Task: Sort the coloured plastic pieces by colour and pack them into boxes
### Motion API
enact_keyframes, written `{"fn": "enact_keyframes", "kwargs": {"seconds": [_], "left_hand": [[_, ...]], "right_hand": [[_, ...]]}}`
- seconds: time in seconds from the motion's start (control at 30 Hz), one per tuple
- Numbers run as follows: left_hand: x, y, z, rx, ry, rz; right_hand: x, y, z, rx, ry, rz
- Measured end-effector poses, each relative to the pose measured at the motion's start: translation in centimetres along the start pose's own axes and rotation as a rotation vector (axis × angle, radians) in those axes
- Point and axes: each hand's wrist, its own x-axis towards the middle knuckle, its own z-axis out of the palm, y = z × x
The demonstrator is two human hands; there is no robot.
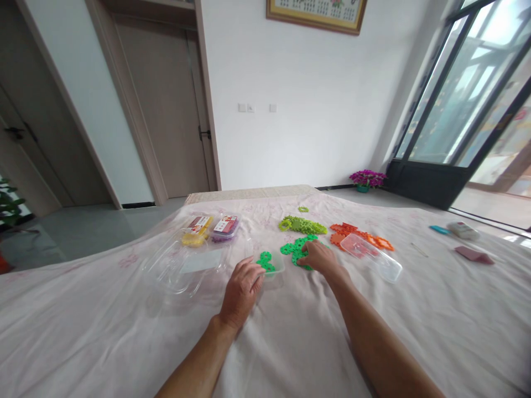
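My left hand (pixel 244 284) grips the left side of a small clear plastic box (pixel 277 268). A few green interlocking plastic discs (pixel 265 261) lie inside the box. Right of it, my right hand (pixel 320 257) reaches into a loose pile of green discs (pixel 299 247), fingers bent and closed on pieces there; the fingertips are partly hidden. Behind the pile is a heap of yellow-green discs (pixel 305 224), with a single yellow-green disc (pixel 303 209) farther back. Orange-red discs (pixel 344 229) are spread to the right, partly under another clear plastic box (pixel 384 265).
On the left sit a lidded box of yellow pieces (pixel 194 239), a lidded box of purple pieces (pixel 224 229) and clear empty packaging (pixel 174 273). At the far right lie a blue item (pixel 438 229), a white item (pixel 463 230) and a pink item (pixel 475 255). A wrinkled pale cloth (pixel 307 337) covers the table.
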Motion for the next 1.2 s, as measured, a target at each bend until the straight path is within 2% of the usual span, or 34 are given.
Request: {"fn": "enact_keyframes", "kwargs": {"seconds": [0.23,0.43,0.6,0.7,0.77,0.87,0.93,0.97,1.03,1.13,1.2], "left_hand": [[0.1,0.3,-0.1,-0.003,0.019,0.004],[0.2,0.3,-0.3,-0.005,0.003,0.001],[0.1,0.3,-0.3,-0.014,-0.009,-0.021],[0.1,0.3,-0.3,-0.014,-0.014,-0.025],[0.1,0.3,-0.3,-0.014,-0.015,-0.023],[0.1,0.3,-0.3,-0.018,-0.020,-0.023],[0.1,0.3,-0.3,-0.022,-0.026,-0.029],[0.1,0.3,-0.3,-0.023,-0.026,-0.031],[0.1,0.2,-0.3,-0.023,-0.018,-0.031],[0.1,0.2,-0.2,-0.020,0.008,-0.016],[0.1,0.1,-0.1,-0.017,0.016,-0.006]], "right_hand": [[0.0,0.2,0.7,0.090,0.092,-0.083],[-0.2,-0.1,0.1,0.195,0.081,-0.119],[-0.1,-0.5,-0.2,0.323,0.198,-0.092],[0.1,-1.4,-0.1,0.508,0.291,-0.109],[0.1,-2.4,0.1,0.729,0.308,-0.151],[-0.6,-4.5,0.2,1.068,0.189,-0.237],[-1.0,-5.4,0.2,1.150,0.079,-0.280],[-1.1,-5.6,0.2,1.136,0.057,-0.287],[-1.1,-5.2,0.2,0.994,0.114,-0.265],[-0.7,-3.5,0.8,0.554,0.312,-0.192],[-0.5,-2.5,1.6,0.274,0.378,-0.163]]}}
